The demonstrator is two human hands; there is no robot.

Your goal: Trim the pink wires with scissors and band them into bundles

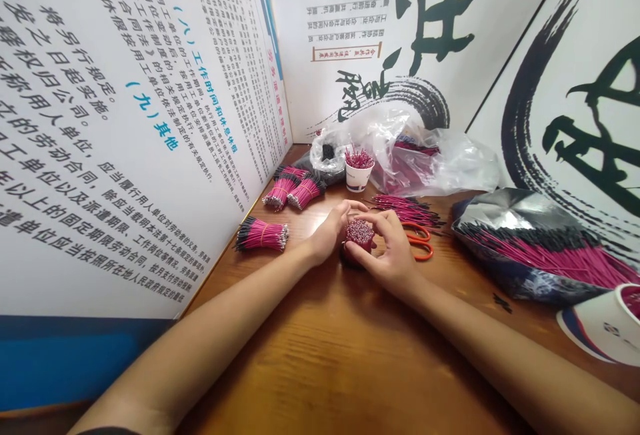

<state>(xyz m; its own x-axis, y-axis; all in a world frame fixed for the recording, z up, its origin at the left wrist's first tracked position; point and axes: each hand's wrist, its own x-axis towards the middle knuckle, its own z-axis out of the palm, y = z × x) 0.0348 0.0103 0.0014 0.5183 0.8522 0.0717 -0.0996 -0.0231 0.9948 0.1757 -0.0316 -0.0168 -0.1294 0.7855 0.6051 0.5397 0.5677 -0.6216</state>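
Between my two hands a bundle of pink wires (359, 231) stands upright on the wooden table, its silver tips facing up. My left hand (331, 233) is curled round its left and far side. Thumb and fingers of my right hand (391, 248) close round the right and near side. The bundle's lower part is largely hidden by the fingers. Just right of my right hand are orange scissor handles (423, 243), and behind it lies a loose pile of pink and black wires (410, 211). A banded wire bundle (262, 234) lies left of my left hand.
More banded bundles (293, 188) lie at the back left. A paper cup of wires (358, 179) stands before clear plastic bags (425, 161). At right are an open silver bag of wires (530, 248), black scraps (502, 302) and another paper cup (600, 328). Printed panels (350, 108) wall the table.
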